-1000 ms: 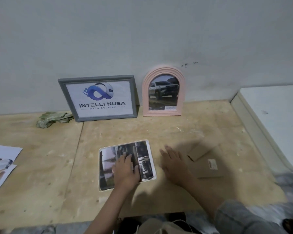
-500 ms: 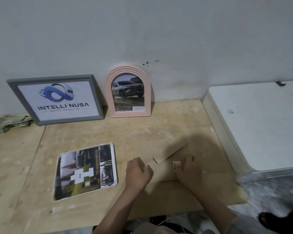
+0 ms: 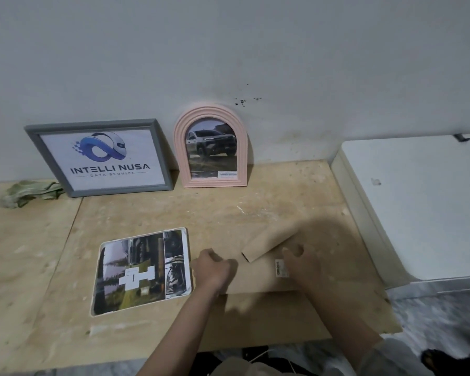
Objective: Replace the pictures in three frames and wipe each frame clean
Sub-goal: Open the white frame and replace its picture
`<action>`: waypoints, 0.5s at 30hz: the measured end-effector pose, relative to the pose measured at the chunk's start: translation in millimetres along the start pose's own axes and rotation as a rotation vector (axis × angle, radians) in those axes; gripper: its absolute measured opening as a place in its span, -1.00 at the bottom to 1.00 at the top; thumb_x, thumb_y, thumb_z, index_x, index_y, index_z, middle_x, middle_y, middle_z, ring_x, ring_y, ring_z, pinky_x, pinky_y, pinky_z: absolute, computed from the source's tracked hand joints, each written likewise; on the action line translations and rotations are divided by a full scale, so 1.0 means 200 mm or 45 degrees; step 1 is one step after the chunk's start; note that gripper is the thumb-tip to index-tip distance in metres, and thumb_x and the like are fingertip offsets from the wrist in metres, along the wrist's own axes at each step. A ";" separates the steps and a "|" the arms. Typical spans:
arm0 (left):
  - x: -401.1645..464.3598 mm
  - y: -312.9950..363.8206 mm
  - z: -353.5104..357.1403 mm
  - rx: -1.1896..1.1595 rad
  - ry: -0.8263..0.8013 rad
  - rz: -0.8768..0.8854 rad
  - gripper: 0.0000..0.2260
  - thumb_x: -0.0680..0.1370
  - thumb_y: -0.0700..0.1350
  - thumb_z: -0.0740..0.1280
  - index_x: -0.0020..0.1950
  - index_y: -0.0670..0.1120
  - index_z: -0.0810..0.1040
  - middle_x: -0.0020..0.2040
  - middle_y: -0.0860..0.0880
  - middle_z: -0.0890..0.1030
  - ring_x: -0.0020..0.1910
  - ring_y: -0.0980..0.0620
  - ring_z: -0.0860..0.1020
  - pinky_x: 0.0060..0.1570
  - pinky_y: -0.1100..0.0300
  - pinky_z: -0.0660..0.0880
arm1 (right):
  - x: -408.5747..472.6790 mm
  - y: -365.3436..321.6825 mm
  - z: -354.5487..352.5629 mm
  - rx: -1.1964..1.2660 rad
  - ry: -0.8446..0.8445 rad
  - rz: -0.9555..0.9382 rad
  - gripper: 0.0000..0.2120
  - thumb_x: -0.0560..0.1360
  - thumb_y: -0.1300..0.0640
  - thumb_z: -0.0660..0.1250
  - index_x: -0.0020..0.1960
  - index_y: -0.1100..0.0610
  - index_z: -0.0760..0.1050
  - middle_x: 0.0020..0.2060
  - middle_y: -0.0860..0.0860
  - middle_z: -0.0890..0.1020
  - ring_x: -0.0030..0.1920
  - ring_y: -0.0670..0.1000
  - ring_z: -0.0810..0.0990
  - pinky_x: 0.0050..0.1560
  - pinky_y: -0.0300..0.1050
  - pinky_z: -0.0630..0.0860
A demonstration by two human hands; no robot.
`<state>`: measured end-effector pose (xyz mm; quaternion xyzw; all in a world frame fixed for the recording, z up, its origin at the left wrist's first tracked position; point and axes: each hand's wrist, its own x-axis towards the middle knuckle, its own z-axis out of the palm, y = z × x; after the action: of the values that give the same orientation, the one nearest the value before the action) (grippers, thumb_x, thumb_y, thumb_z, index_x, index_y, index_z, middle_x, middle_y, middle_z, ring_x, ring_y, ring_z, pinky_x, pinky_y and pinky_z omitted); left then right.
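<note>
A printed collage picture [image 3: 143, 271] lies flat on the wooden table [image 3: 269, 202], inside a white-edged frame. To its right lies a brown cardboard backing board [image 3: 258, 278] with a fold-out stand flap [image 3: 267, 244] and a barcode sticker [image 3: 282, 268]. My left hand [image 3: 213, 270] rests curled on the board's left edge. My right hand [image 3: 300, 264] presses on the board beside the sticker. A grey frame [image 3: 103, 157] with a logo print and a pink arched frame [image 3: 210, 151] with a car photo lean against the wall.
A crumpled green cloth [image 3: 29, 192] lies at the back left beside the grey frame. A white box-like surface [image 3: 418, 202] stands along the table's right side. The table's front edge is near my arms.
My left hand left the collage picture and moved right onto the cardboard backing board. My right hand shifted onto the board too. The view panned right.
</note>
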<state>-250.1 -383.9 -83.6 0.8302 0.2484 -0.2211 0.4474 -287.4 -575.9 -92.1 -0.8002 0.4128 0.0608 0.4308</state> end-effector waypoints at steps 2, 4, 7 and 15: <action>0.01 -0.02 -0.08 -0.014 0.023 0.047 -0.65 0.37 -0.10 0.32 0.13 -0.14 0.48 0.24 -0.18 0.41 0.02 -0.13 0.46 0.03 0.21 0.38 | -0.04 -0.05 0.06 0.036 -0.024 -0.036 -0.44 0.46 0.00 0.38 0.36 0.24 0.37 0.27 0.22 0.43 0.26 0.19 0.41 0.27 0.03 0.38; 0.03 -0.06 -0.18 -0.012 0.053 0.088 -0.70 0.34 -0.05 0.32 0.02 -0.15 0.47 0.16 -0.20 0.48 -0.02 -0.13 0.47 0.03 0.14 0.45 | -0.10 -0.11 0.13 0.036 -0.073 -0.060 -0.44 0.46 0.01 0.38 0.37 0.24 0.36 0.25 0.21 0.44 0.24 0.19 0.43 0.27 0.03 0.38; 0.09 -0.16 -0.35 0.048 0.159 0.108 -0.66 0.38 -0.03 0.33 0.03 -0.24 0.49 0.06 -0.29 0.51 0.04 -0.22 0.49 0.01 0.00 0.49 | -0.23 -0.22 0.27 -0.065 -0.153 -0.140 -0.55 0.46 0.07 0.35 0.28 0.24 0.41 0.17 0.19 0.46 0.18 0.20 0.45 0.17 -0.06 0.36; 0.21 -0.45 -0.84 0.010 0.387 0.081 -0.61 0.35 -0.01 0.36 -0.02 -0.31 0.50 -0.03 -0.31 0.54 0.00 -0.30 0.53 -0.08 -0.05 0.50 | -0.59 -0.46 0.69 -0.115 -0.368 -0.314 -0.44 0.54 0.13 0.23 0.49 0.17 0.15 0.44 0.11 0.27 0.39 0.13 0.32 0.27 -0.15 0.26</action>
<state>-248.1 -188.7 -80.2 0.8632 0.2859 -0.0796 0.4083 -262.4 -375.9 -65.1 -0.8462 0.2424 0.1402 0.4534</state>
